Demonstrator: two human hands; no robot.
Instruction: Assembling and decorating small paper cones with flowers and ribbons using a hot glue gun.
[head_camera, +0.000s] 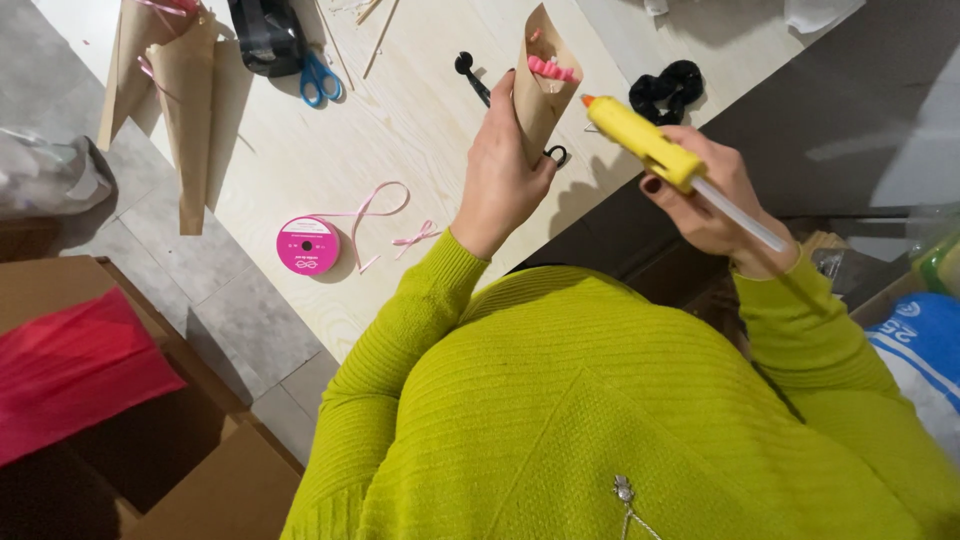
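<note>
Left hand (500, 170) wrapped around brown paper cone (541, 85), raised above the bench (400, 120); right hand (705, 195) clenched on yellow glue gun (645, 140), nozzle just beside the cone's rim. Best kept steady, cone tilted toward nozzle, fingers well away from the tip.

A yellow glue gun (648, 146) with an orange tip, a brown paper cone (540, 95) holding something pink, a pink ribbon spool (307, 245), blue-handled scissors (320, 80), a black scrunchie (668, 92), a pale wood-grain desk (420, 110), and a lime-green ribbed sweater (600, 410).
</note>
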